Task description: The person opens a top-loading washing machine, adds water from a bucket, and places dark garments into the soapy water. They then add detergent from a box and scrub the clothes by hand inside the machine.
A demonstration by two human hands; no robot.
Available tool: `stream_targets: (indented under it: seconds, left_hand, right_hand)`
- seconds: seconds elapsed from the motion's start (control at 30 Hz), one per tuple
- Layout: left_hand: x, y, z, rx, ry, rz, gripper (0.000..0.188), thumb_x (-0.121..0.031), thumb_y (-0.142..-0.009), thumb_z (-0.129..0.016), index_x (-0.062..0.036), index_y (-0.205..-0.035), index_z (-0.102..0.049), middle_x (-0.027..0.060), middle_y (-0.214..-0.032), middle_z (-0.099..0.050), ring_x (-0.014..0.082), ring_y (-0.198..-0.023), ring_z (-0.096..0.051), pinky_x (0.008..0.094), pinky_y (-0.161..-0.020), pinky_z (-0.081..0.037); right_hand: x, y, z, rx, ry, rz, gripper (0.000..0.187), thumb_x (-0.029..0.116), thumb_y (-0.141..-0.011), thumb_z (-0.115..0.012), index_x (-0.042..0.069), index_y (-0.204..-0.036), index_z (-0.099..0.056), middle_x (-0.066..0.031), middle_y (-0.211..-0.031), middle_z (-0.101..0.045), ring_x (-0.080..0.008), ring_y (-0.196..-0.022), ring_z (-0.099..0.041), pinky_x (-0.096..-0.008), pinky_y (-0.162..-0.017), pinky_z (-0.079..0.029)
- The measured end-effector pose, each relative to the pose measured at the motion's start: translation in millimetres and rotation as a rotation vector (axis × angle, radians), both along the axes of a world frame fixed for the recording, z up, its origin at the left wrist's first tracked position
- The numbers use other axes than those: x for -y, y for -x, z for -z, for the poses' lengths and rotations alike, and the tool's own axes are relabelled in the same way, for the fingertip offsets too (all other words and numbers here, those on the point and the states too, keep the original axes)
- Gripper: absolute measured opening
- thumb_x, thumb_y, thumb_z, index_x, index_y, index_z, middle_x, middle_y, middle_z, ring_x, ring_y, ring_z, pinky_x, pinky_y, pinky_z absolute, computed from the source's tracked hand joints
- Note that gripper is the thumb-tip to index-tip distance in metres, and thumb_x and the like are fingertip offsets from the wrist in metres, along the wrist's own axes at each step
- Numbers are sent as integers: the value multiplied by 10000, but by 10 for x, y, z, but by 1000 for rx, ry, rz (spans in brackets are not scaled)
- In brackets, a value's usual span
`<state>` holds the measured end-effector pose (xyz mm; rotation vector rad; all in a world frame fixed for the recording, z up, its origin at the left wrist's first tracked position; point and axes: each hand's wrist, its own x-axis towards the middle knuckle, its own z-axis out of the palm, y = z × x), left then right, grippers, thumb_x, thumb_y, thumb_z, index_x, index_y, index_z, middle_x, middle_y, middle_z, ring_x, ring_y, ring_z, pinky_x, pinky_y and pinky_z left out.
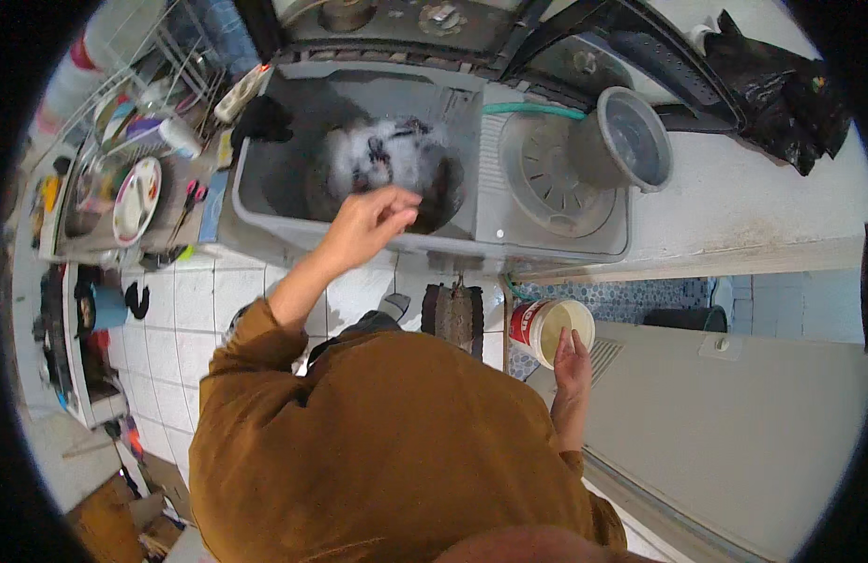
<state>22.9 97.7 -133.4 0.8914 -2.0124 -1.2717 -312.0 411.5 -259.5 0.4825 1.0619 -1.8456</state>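
Note:
A grey twin-tub washing machine (359, 230) stands before me with its lids raised. In its left tub, dark wet laundry (443, 178) lies in water under white suds (377, 155). My left hand (370, 225) hovers over the tub's front rim, fingers loosely bent, thumb apart, with nothing visible in it. Down at my right side, my right hand (573, 364) is open with fingers stretched out. It overlaps the rim of a white bucket (551, 349) with a red label; whether it touches the bucket I cannot tell.
A grey pail (624, 141) lies tilted over the round spin side, beside a green hose (532, 110). At left, a counter holds an oval plate (136, 202), scissors (188, 202) and a dish rack (185, 61). A black plastic bag (781, 98) rests on the right ledge.

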Motion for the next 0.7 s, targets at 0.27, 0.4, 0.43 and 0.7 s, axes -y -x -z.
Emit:
stream_targets:
  seconds: [0.27,0.4,0.43,0.7]
  left_hand:
    - [-1283,-1184,1117,259,-287,-420,216,-196,-826,-560,-3,-924,-575,105,-730,-619,157,-611,-609,286,-564,-477]
    - [-1695,-1539,1443,355,-326,-498,256,-228,-819,-569,-3,-943,-575,126,-735,-622,177,-618,-609,300,-580,-477]
    - [-1749,-1597,1494,357,-357,-507,258,-228,-819,-569,-4,-947,-575,125,-738,-621,179,-618,-608,302,-583,-477]
    - [-1738,-2015,1687,202,-561,-438,285,-237,-862,-534,-31,-1058,-526,73,-839,-608,129,-718,-573,268,-606,-464]
  right_hand:
    - [762,-99,-485,-657,-167,-432,388,141,-835,-533,83,-1206,-433,-83,-1093,-542,-158,-868,-549,-249,-694,-439]
    - [1227,-473,-608,-771,-70,-643,414,175,-837,-541,73,-1220,-419,-82,-1063,-560,-145,-819,-563,-245,-662,-448]
    - [1324,-627,-683,-796,-57,-694,408,182,-839,-540,69,-1215,-425,-85,-1060,-561,-145,-816,-567,-243,-660,-450]
    - [2039,-1682,-1082,-1015,140,-1021,325,163,-871,-481,41,-1172,-470,-102,-1027,-582,-136,-779,-583,-236,-649,-457]
